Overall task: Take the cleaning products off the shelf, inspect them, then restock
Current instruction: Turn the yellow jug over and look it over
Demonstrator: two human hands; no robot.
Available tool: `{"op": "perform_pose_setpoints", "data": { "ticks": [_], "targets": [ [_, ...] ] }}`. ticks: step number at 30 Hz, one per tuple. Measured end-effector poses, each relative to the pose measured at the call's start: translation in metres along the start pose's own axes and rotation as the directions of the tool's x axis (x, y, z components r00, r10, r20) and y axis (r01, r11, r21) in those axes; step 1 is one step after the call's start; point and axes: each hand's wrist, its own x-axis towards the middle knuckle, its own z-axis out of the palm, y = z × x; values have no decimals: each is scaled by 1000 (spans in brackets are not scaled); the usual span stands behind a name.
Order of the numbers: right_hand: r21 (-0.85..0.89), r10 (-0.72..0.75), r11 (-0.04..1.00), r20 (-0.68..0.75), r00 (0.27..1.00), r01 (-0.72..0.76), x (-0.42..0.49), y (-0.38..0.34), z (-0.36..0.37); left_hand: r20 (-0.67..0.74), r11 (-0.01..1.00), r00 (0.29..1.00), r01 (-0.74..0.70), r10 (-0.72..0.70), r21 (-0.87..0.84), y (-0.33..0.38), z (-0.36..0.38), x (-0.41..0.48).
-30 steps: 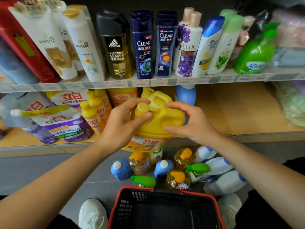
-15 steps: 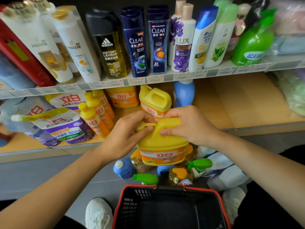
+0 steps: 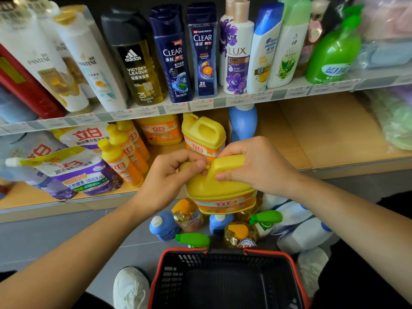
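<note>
Clasping the handle of yellow jug (image 3: 219, 188) with right hand (image 3: 256, 166), pinching its cap with left hand (image 3: 171, 175). Held upright, body below both grips; lower shelf (image 3: 323, 134) just beyond, likely the restocking spot.

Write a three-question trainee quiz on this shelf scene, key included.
1. True or false: the left hand and the right hand both hold the yellow detergent jug.
2. What stands on the lower shelf just behind the held jug?
A. a second yellow jug
B. a red box
C. a green pump bottle
3. Fill in: the right hand grips the jug by its ____.

Key: 1 true; 2 A; 3 handle.
</note>
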Motion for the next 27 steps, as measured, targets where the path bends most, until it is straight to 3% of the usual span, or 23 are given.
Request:
{"op": "perform_pose_setpoints", "data": {
  "ticks": [8,12,16,20,23,25,27],
  "targets": [
    [105,14,994,-42,999,-10,6,5,-10,-5,976,995,98,-101,-194,-5,-11,3],
    [297,35,955,-47,998,-20,7,6,-13,20,950,994,112,-111,-292,-6,-16,1],
    [446,86,893,-33,996,-62,9,8,-15,20,975,999,30,-27,-219,-4,-15,-3],
    [455,90,889,-71,993,-48,6,6,-9,-165,996,985,-56,44,-71,-2,-11,-9],
    [442,68,897,-118,991,-9,2,2,-2,-274,998,961,-28,40,48,-2,-7,-11],
    [444,57,896,-128,990,6,1,1,0,-250,997,968,0,20,80,-2,-7,-7],
    [463,57,886,-104,993,-2,3,1,-3,-132,999,990,38,-40,-11,0,-12,-2]
  ]
}}
